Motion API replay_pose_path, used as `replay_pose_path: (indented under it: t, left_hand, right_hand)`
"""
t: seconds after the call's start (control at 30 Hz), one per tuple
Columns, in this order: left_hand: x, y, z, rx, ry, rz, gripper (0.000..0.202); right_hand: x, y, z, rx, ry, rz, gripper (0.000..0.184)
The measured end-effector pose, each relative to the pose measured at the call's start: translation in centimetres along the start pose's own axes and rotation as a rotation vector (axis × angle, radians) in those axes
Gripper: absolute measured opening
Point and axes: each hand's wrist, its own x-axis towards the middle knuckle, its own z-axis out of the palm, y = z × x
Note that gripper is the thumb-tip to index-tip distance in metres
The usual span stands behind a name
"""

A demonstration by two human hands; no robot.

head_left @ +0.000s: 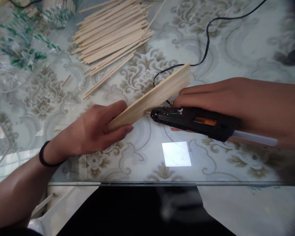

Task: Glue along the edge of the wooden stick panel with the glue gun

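My left hand (95, 127) is closed around the lower left end of a flat panel of wooden sticks (154, 95) laid side by side. The panel is held tilted above the table, its far end pointing up and to the right. My right hand (211, 95) grips a black hot glue gun (189, 121), with a whitish glue stick (255, 137) jutting from its back. The gun's nozzle meets the lower edge of the panel near its middle; whether it presses on the wood I cannot tell. Most right-hand fingers are hidden behind the gun.
A pile of loose wooden sticks (113, 36) lies at the back of the glass-topped patterned table (137, 164). Clear plastic wrappers with green marks (24, 49) sit at the far left. The black cord (207, 39) runs across the table behind the panel.
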Motion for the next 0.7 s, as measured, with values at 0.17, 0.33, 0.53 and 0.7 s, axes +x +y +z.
replay_pose_path:
  t: [0.17,0.33,0.53,0.7]
  left_hand:
    - [0.2,0.1,0.1,-0.012,0.0,-0.004,0.03]
    - [0.3,0.2,0.1,-0.011,-0.001,-0.009,0.03]
    - [0.2,0.0,0.0,-0.005,0.011,0.023,0.031]
    - [0.1,-0.1,0.1,0.009,0.024,0.046,0.03]
  right_hand:
    - [-0.1,0.3,0.1,-0.006,0.004,-0.01,0.055]
    - [-2.1,2.3,1.6,-0.046,0.12,0.098,0.056]
    - [-5.1,5.6,3.7,-0.081,0.21,0.164,0.05]
    - [-3.9,5.2,3.1,-0.07,0.194,0.156,0.05]
